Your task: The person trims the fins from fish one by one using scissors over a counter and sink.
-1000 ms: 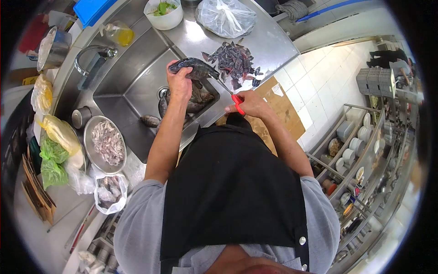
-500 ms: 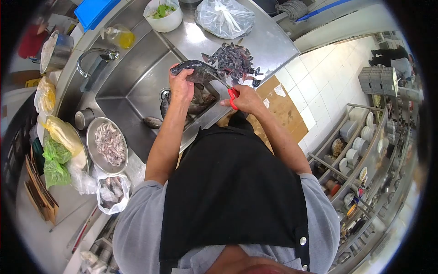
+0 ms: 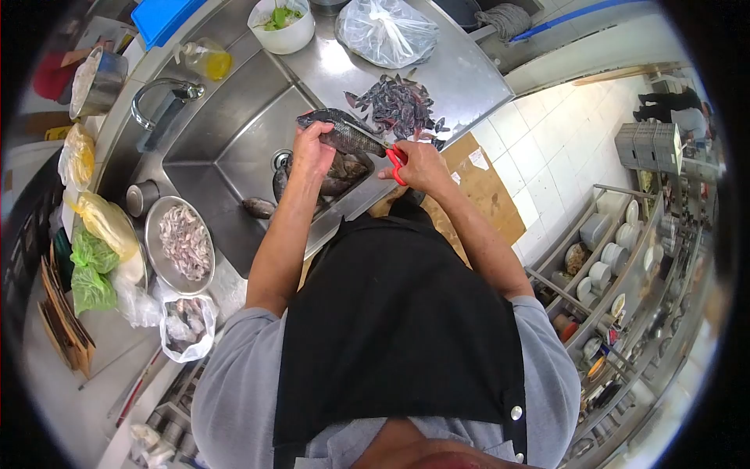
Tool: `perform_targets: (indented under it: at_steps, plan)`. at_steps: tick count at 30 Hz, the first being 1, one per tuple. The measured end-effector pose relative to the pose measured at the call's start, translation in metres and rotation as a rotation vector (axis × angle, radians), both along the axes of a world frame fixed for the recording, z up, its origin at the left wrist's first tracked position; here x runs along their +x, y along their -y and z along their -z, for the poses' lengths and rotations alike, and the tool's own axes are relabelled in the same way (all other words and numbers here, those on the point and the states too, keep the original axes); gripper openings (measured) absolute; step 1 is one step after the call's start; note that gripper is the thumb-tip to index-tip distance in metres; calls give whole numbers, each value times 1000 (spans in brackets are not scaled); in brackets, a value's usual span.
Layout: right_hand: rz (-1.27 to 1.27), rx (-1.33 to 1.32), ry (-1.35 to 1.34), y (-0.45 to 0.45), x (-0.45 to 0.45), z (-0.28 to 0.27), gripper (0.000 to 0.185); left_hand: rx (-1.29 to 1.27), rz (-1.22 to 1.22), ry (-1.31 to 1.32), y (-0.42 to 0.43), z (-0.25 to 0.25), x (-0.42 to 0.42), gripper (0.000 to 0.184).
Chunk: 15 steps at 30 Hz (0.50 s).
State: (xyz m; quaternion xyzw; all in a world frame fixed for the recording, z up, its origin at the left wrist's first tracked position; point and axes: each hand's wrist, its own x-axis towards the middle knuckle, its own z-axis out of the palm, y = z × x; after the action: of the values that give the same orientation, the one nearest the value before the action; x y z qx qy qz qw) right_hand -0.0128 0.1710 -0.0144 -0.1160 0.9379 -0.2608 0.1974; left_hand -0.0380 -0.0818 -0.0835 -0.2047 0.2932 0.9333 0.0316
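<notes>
My left hand (image 3: 314,150) grips a dark, scaly fish (image 3: 348,134) by its head end, above the right edge of the sink (image 3: 226,129). A pair of red-handled scissors (image 3: 397,162) is in my right hand (image 3: 422,166), its blades at the tail end of the fish. Whether the blades are open or closed I cannot tell. Below the held fish, several more dark fish (image 3: 336,178) lie in the sink, partly hidden by my left arm. Just beyond my hands, a pile of dark cut fins (image 3: 397,103) rests on the steel counter (image 3: 469,86).
A knotted plastic bag (image 3: 387,35) and a white tub with green leaves (image 3: 281,27) stand at the back. The faucet (image 3: 168,94) arches over the sink's left side. At left are a bowl of pale seafood pieces (image 3: 186,244) and a white bag (image 3: 187,328). Shelves of dishes (image 3: 609,258) stand at right.
My left hand and the fish have shifted slightly right and down, and the fish's tail sits closer to the scissors. My right hand stays nearly in place.
</notes>
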Motion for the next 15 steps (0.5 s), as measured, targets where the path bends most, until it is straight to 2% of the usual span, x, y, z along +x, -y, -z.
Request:
perform_targets:
  at_steps: [5,8,11,15]
  plan:
    - [-81,-75,-13,-2,-10,-4,70,-27,-14,29,-12,-18,6,46]
    - [-66,-132,-15,-9,-15,-3,65,-18,-23,-16,-16,0,4,48]
    - [-166,-162,-58,-13,-27,-10,64,-81,-77,56,-35,-10,5,51]
    - [-181,-172,21,-34,-42,-11,65,-74,-76,8,-47,-5,4,54]
